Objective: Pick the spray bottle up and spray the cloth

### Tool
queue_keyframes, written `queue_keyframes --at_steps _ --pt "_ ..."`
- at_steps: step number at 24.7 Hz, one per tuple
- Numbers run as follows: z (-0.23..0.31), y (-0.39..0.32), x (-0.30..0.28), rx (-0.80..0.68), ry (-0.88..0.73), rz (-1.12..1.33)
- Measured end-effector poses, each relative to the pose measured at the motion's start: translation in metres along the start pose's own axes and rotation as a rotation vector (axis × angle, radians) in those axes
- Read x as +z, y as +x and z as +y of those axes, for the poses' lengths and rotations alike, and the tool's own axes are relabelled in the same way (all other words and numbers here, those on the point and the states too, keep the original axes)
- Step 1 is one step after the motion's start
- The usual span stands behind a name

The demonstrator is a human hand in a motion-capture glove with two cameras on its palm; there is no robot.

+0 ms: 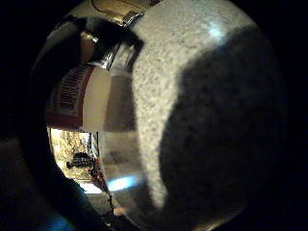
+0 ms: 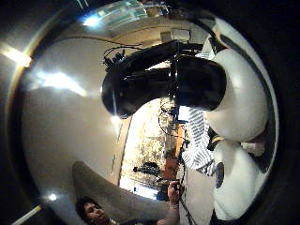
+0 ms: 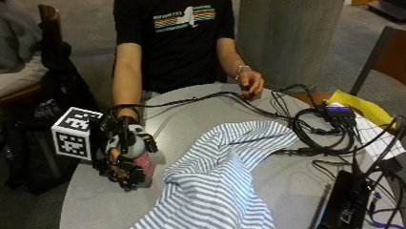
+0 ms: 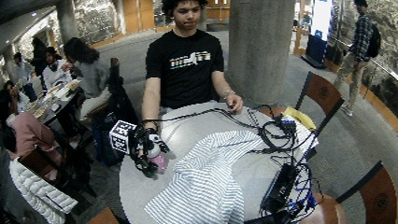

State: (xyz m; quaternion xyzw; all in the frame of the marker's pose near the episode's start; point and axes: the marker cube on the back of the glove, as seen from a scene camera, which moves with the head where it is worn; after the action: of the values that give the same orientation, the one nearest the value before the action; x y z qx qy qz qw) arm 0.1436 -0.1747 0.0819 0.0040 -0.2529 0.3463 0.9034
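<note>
One striped cloth (image 3: 216,176), blue and white, lies rumpled across the near middle of the round grey table (image 3: 184,114), spreading from the front edge up toward the centre. Just to its side, near the table's edge, the gloved right hand (image 3: 126,157) grips the spray bottle (image 3: 135,151), the fingers (image 3: 126,175) curled round its pink lower body while its white upper part and black trigger head show above the hand. The bottle stands upright close beside the cloth; whether its base touches the table cannot be told. From the thumb-side palm view the black spray head (image 2: 159,79) and white body (image 2: 239,93) fill much of the frame, with the cloth (image 2: 197,140) beyond. Farther back, a tangle of black cables (image 3: 310,129) runs over the table past the cloth. At the far edge the person's bare hand (image 3: 250,83) rests on the table among the cables.
</note>
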Motion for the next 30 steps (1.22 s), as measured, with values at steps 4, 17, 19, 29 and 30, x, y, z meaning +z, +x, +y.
queue_keyframes --at_steps 4,17,19,29,30 --pt "0.002 -0.004 0.003 -0.004 -0.015 -0.026" --pt "0.024 -0.043 0.026 -0.027 -0.232 0.019" --pt "0.025 -0.048 0.03 -0.013 -0.274 0.027" --pt "0.028 -0.068 0.038 0.14 -0.399 0.092" --pt "0.028 -0.069 0.038 0.159 -0.408 0.095"
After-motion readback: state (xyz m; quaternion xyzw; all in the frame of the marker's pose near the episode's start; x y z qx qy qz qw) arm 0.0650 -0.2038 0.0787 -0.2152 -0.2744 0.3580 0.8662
